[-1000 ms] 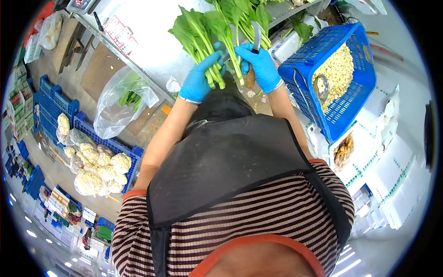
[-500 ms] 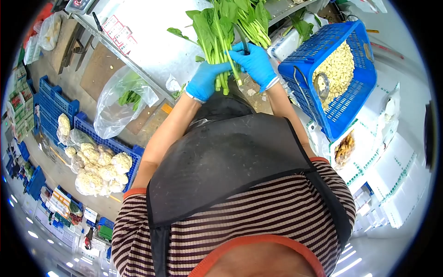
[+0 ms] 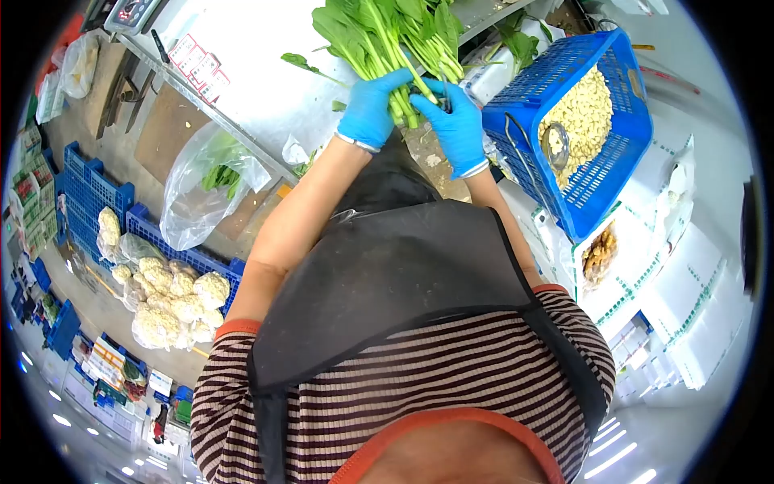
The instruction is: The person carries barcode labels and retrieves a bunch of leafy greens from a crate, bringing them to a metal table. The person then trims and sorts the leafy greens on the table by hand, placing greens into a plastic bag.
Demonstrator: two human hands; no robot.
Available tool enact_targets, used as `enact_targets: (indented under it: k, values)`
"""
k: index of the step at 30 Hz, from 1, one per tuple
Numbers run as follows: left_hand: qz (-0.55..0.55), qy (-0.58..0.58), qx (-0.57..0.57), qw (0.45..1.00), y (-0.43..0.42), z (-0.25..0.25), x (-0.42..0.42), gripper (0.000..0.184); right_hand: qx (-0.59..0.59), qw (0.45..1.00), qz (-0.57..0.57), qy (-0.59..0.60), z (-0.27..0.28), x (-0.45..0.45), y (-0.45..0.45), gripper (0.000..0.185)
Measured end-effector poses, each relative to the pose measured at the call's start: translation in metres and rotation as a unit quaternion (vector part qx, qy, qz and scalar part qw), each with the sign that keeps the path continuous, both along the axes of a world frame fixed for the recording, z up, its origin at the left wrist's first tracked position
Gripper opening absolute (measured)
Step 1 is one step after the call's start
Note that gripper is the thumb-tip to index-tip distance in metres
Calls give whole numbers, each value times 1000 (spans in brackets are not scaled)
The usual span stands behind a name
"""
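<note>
In a blue glove, my left hand is closed around a bunch of leafy green stems, with the cut ends sticking out below the fingers. My right hand, also gloved in blue, is at the lower end of one stem, its thumb and fingers closed at the stalk. A dark tool shows only in part between its fingers; the blade is mostly hidden. More leafy greens lie on the metal table just beyond my right hand.
At the right a blue basket holds pale peeled pieces and a round metal strainer. A clear bag of greens hangs off the table's left edge. Bags of pale produce sit at the lower left. Red-bordered labels lie on the table.
The bunch has grown fuller in my left hand, which has moved right and up. The curved blade, visible earlier above my right hand, is now mostly hidden.
</note>
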State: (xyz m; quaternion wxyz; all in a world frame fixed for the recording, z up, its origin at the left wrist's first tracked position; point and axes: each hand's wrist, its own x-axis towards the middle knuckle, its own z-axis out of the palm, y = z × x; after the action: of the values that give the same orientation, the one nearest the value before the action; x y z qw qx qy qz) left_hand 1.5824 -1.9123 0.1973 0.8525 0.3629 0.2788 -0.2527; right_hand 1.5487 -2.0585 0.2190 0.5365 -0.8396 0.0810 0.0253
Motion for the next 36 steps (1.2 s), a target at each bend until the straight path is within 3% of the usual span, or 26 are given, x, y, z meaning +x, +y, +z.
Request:
enact_targets:
  k: [4,8,11,12,16,17,18,19,21,22,25,26,27,28,29,32,34,36]
  values:
    - [-23,19,0,1000,6,11,-2,19,-117,985,102,-82,-2,3,-10,20]
    - [-58,30,-44,997,9,13,-14,20,44,977,200,51,14,5,-32,18]
    - [-70,59,-73,993,12,9,-20,31,116,949,287,62,4,-8,-30,18]
    - [-63,60,-88,992,12,-3,-22,34,68,939,337,22,1,-15,-25,15]
    - [-32,33,-113,993,36,-5,-24,43,249,945,131,170,43,-1,-21,13]
    - [-24,22,-117,993,44,-3,-24,43,183,961,94,184,46,11,-36,18]
    - [-24,8,-84,996,53,-1,-24,44,248,965,-11,87,21,17,-54,22]
    - [-23,-7,-51,998,62,3,-24,44,331,940,-85,3,30,38,-57,27]
    - [-23,-32,15,999,78,9,-27,45,539,824,-172,-24,4,77,-111,44]
    - [-20,-46,32,998,84,8,-29,42,567,815,-110,50,-5,78,-126,47]
    - [19,-110,116,987,96,2,-40,36,438,882,-113,133,-13,73,-69,48]
    - [2,-113,245,963,99,1,-45,39,372,910,-94,154,-11,65,-36,46]
    - [0,-124,341,932,100,2,-50,37,330,920,22,212,-6,45,-10,43]
    - [-4,-134,432,892,100,3,-55,35,255,940,63,217,5,32,34,42]
    - [-8,-142,518,844,101,4,-59,33,282,923,89,245,10,22,70,48]
    - [-102,-185,675,707,110,12,-73,36,341,892,113,276,-16,3,136,24]
    - [-196,-157,759,600,122,12,-81,46,326,878,123,328,-26,4,158,29]
    - [-189,-163,740,624,136,17,-99,54,364,860,122,337,-27,3,179,33]
